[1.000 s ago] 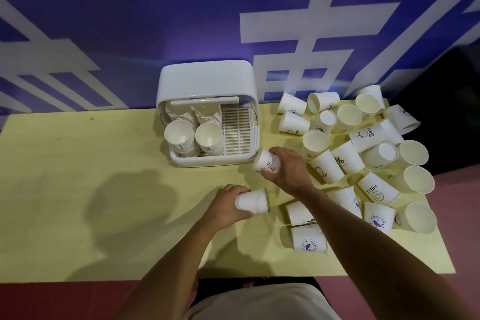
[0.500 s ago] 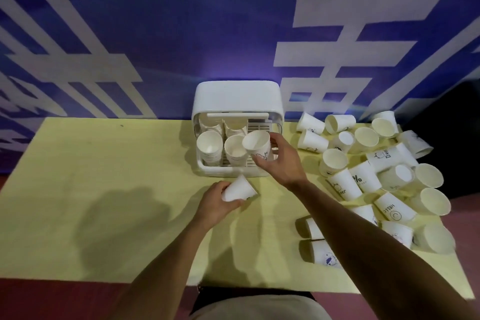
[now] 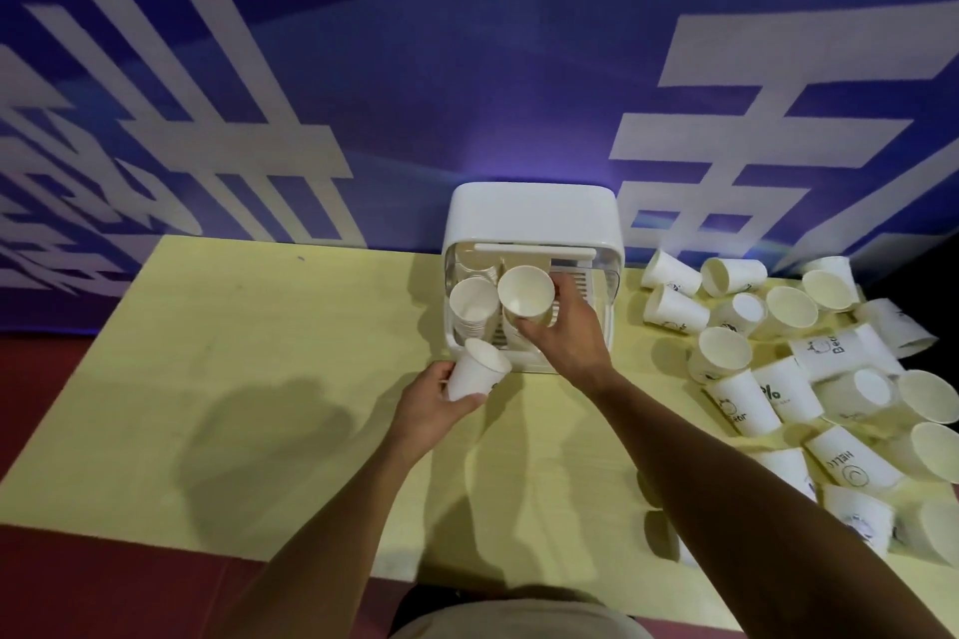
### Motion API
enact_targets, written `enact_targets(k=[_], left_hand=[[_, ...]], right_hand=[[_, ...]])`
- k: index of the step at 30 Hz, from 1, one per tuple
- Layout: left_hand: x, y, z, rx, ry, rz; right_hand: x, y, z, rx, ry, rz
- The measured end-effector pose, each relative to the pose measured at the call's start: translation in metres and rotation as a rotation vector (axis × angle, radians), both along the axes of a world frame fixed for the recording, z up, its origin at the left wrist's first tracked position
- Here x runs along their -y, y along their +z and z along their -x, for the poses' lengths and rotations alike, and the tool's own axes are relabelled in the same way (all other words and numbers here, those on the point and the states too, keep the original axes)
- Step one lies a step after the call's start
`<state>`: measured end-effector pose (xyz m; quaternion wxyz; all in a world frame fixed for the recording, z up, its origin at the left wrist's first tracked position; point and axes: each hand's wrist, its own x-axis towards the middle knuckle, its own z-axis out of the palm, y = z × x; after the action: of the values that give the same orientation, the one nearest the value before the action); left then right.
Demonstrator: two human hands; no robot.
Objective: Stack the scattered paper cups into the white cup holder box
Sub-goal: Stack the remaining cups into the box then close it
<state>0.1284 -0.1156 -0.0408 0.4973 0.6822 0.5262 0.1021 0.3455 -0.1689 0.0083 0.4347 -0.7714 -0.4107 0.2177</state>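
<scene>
Our left hand (image 3: 425,405) and right hand (image 3: 565,332) are gripping cups (image 3: 525,291) at the mid-frame box (image 3: 534,213) holding stacks (image 3: 472,304); a lower-right cup (image 3: 856,464) is reading "HELLO".

Right hand (image 3: 568,335) grips a paper cup (image 3: 524,291) by its side, mouth up, over the open white cup holder box (image 3: 534,213), just right of a nested stack (image 3: 469,301) inside it. Left hand (image 3: 428,407) holds a second cup (image 3: 475,374), tilted, at the box's front left corner. Scattered cups (image 3: 778,379) lie mostly on their sides at the right end of the yellow bench (image 3: 259,379). Blue banner (image 3: 415,93) with white characters behind.
</scene>
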Motion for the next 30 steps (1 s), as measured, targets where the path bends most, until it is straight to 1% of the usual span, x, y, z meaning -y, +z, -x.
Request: enact_targets(k=[5, 10, 13, 16, 21, 26, 30], left_hand=[[-0.003, 0.006, 0.003, 0.016, -0.01, -0.039], [-0.002, 0.009, 0.0, 0.034, -0.009, -0.02], [0.001, 0.013, -0.008, 0.061, -0.007, -0.009], [0.004, 0.02, -0.018, 0.083, -0.008, -0.022], [0.008, 0.028, -0.034, 0.112, -0.038, -0.045], [0.007, 0.032, -0.042, 0.13, -0.05, -0.059], [0.005, 0.031, -0.044, 0.13, -0.075, -0.064]], right_hand=[[0.003, -0.014, 0.0, 0.016, 0.009, 0.055], [0.012, -0.014, -0.001, 0.069, -0.045, 0.096], [0.019, -0.01, -0.001, 0.097, -0.046, 0.087], [0.024, -0.004, 0.0, 0.042, -0.022, 0.1], [0.027, 0.007, 0.005, -0.099, 0.111, 0.159], [0.024, 0.013, 0.007, -0.117, 0.126, 0.144], [0.024, 0.014, 0.005, -0.074, 0.1, 0.146]])
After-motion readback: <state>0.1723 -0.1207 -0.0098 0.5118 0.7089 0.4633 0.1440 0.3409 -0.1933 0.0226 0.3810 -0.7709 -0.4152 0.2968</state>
